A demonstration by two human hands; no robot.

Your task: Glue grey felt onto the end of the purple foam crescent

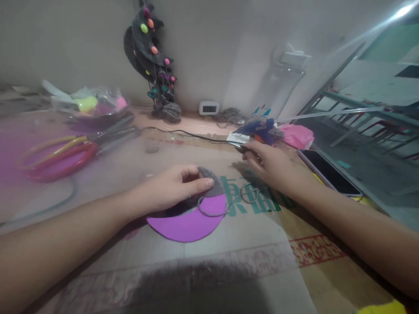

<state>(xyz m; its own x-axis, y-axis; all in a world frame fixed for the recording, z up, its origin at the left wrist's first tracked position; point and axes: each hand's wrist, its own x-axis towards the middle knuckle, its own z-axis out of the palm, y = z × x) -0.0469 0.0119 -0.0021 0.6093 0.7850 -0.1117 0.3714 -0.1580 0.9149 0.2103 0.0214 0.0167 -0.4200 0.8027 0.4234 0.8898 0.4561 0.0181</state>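
My left hand (pixel 175 185) rests on a purple foam disc (pixel 191 222), fingers curled and pressing a patch of grey yarn (pixel 214 183) wound onto the disc's upper part. A loose grey yarn strand (pixel 229 205) loops off the disc toward the right. My right hand (pixel 270 165) reaches forward, fingers closed near the handle of a blue glue gun (pixel 257 129) lying on the cardboard; whether the fingers grip the gun or its black cord (pixel 183 133) is unclear.
Red and yellow scissors (pixel 62 155) lie at the left. A plastic bag of colourful pieces (pixel 90 104) sits behind them. A dark decorated ornament (pixel 149 56) and a yarn ball (pixel 171 111) stand by the wall. A phone (pixel 329 172) and pink material (pixel 296 135) lie right.
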